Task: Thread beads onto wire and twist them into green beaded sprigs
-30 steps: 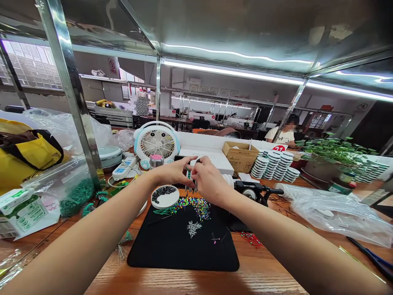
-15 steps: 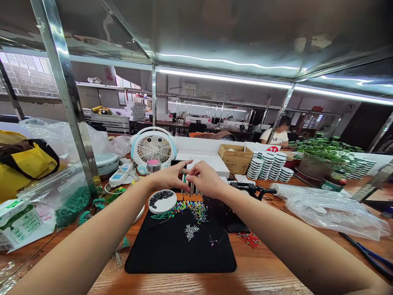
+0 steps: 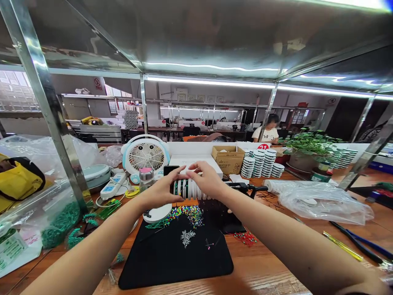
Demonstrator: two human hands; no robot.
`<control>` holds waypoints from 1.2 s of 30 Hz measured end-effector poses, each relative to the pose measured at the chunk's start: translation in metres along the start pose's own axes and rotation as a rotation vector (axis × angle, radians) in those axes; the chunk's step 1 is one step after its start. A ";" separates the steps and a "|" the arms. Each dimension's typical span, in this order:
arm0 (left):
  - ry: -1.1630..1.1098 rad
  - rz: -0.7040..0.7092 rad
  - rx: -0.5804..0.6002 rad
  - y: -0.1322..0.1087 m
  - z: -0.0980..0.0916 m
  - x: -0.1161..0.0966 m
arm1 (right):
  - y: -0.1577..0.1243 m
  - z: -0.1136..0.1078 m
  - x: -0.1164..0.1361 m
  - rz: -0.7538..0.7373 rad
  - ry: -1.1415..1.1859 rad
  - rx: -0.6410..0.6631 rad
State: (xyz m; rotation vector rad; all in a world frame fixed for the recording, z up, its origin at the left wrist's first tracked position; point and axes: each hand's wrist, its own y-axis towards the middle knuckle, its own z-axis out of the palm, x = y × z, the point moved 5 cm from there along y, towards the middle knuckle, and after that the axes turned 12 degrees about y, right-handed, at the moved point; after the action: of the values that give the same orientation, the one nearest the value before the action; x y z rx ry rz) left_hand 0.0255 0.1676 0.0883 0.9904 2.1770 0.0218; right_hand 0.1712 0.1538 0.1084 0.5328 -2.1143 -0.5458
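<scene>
- While both hands sit low over the front of the bench, neither is clenched: the left hand point(image 3: 159, 190) is half open, its fingers reaching across the near end of the row, and the right hand point(image 3: 208, 179) is loosely curled, its fingertips point(image 3: 192, 169) just above the row.
- Neither hand clearly has hold of anything; the fingers seem to rest on the row or just over it, but the view is too poor to tell.
- Between the hands stands a row of white discs point(image 3: 192, 190), set on edge side by side, with dark green bands at the left end.
- Directly below lies a black mat point(image 3: 175, 266), holding a white round tray point(image 3: 157, 213), a heap of colored-head pins point(image 3: 184, 215) and a small silver pile point(image 3: 188, 238).
- A fan point(image 3: 145, 155) and a glass jar point(image 3: 146, 178) stand beyond the left hand.
- A cardboard box point(image 3: 227, 160) and stacks of white discs point(image 3: 258, 164) line the far side of the bench.
- A co-worker point(image 3: 268, 134) sits farther back, past a potted plant point(image 3: 310, 149).
</scene>
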 end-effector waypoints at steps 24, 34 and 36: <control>0.247 0.105 -0.629 -0.008 0.003 -0.034 | -0.040 -0.001 -0.010 -0.160 -0.450 0.068; 0.063 -0.258 -0.664 0.061 -0.037 0.006 | -0.040 0.000 -0.008 -0.193 -0.499 0.066; 0.013 -0.339 -0.638 0.076 -0.040 0.020 | -0.041 0.001 -0.008 -0.195 -0.505 0.053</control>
State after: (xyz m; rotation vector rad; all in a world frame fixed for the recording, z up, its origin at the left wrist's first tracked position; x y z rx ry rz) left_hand 0.0403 0.2450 0.1277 0.2596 2.1081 0.5272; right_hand 0.1818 0.1250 0.0801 0.6908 -2.5747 -0.8023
